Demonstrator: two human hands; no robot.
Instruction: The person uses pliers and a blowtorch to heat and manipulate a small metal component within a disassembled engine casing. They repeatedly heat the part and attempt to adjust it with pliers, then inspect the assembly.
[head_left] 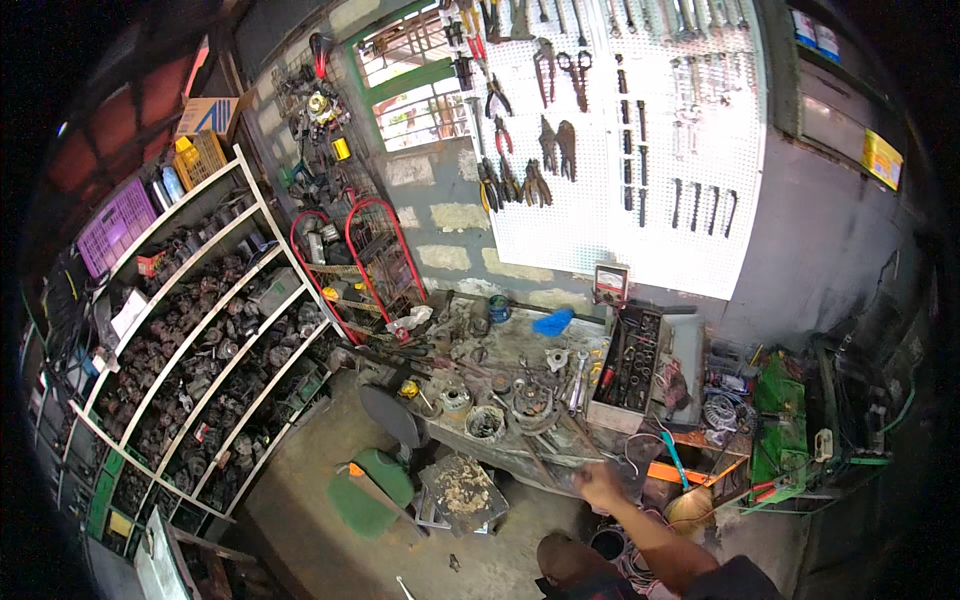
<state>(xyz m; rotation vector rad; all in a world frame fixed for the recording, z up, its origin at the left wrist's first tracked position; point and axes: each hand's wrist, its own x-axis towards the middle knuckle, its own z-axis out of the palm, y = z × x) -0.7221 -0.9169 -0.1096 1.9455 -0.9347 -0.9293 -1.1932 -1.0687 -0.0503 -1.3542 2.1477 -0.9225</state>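
My right hand [600, 486] reaches in from the lower right, its dark sleeve at the lower edge. It is at the front edge of the cluttered workbench [455, 432], near the metal toolbox. The fingers look curled; what they hold, if anything, is too small to make out. I do not see my left hand. A rounded brown shape [570, 558] with dark cloth below shows beside the arm; I cannot tell what it is. Close by on the bench are a bowl of small parts [485, 423], a round metal housing [533, 402] and a blue cloth [553, 321].
The open toolbox [628, 370] holds sockets. A pegboard [640, 225] carries pliers and wrenches. Shelves [215, 335] of dark parts stand left. Before the bench are a green seat [370, 500] and a stained block [463, 493]; a broom [689, 503] stands right, cables [640, 570] below.
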